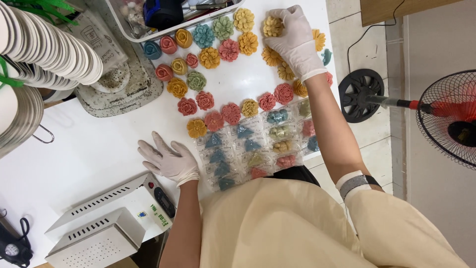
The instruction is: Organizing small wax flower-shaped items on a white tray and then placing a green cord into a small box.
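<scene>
Nearest the person, a white heat sealer point(106, 223) sits at the near left edge of the white tabletop point(74, 149). Just beyond it the gloved left hand point(168, 158) lies flat on the tabletop, fingers spread, its grip apart and holding nothing. To its right lie rows of flower and leaf pieces sealed in clear packets point(258, 149). Farther off, loose flower-shaped pieces point(218, 49) in red, yellow, green and blue spread across the tabletop. At the far right, the gloved right hand point(295, 39) has its grip clamped on a yellow flower piece point(272, 26) among them. Stacked white lids point(44, 44) stand at far left, beside a grey scale point(124, 82). A fan point(448, 116) stands on the floor at right.
</scene>
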